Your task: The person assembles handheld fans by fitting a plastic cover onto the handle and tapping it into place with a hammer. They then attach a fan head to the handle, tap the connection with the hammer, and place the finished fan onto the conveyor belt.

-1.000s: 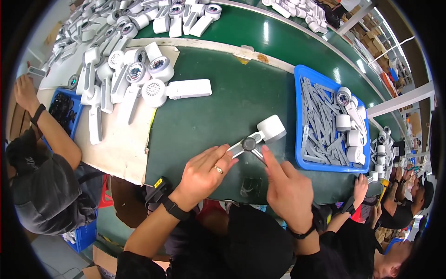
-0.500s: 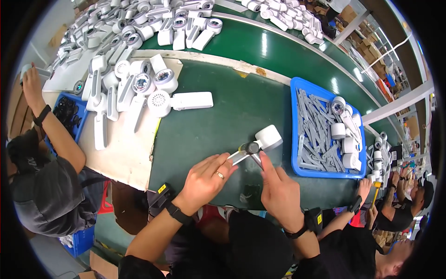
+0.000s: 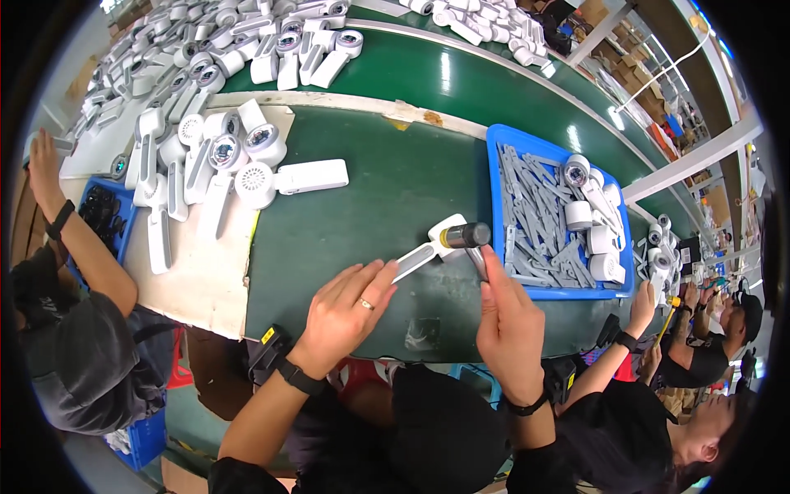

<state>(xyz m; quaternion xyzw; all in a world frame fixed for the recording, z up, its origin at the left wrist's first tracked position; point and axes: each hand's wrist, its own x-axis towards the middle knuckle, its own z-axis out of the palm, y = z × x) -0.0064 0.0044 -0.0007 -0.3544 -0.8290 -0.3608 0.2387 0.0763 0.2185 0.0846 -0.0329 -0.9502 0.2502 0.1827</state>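
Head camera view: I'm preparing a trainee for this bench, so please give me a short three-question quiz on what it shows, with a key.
1. True or false: the person's right hand grips the hammer.
2. Which colour is the tray that holds the grey strips? (a) red, (b) blue, (c) yellow
3. Fill the gap: the white device at the hammer's head is held by the person's ___ hand.

Key: 1. True. 2. (b) blue. 3. Left; the left hand holds it by its handle.
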